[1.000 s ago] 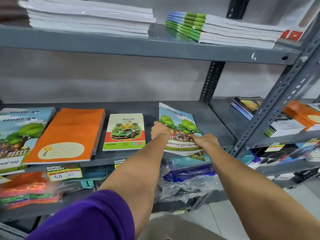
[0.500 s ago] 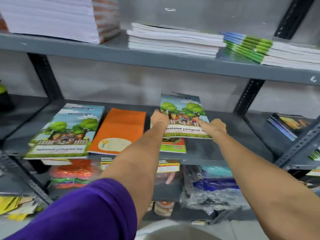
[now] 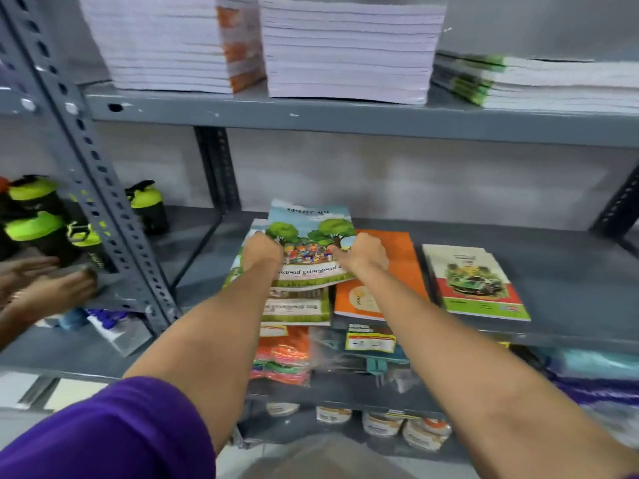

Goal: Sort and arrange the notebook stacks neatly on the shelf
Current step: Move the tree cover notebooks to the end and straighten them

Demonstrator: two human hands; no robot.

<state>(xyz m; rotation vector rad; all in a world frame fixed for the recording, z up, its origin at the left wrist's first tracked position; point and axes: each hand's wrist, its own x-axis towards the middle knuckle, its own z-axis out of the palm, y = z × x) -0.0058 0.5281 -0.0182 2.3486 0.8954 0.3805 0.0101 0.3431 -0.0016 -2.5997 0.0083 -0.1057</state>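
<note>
1. Left hand (image 3: 261,252) and right hand (image 3: 363,252) grip the tree book (image 3: 311,250) by its sides.
2. It sits over a matching stack (image 3: 297,307) at the shelf's (image 3: 553,271) front edge, beside the orange stack (image 3: 390,271).

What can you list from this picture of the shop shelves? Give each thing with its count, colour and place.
tree-cover notebooks: a bundle, blue and green, held over a matching stack at the middle shelf's left
orange notebooks: one stack, orange, right of the tree covers
car-cover notebooks: one stack, green and red, farther right
white stacks: two tall, white page edges, top shelf
green-spined stack: one, green and white, top shelf right
bottles: at least three, black with lime lids, left bay
price tag: one, yellow and white, shelf edge
another person's hands: two, far left
left hand: grip on bundle's left edge
right hand: grip on its right edge
</note>
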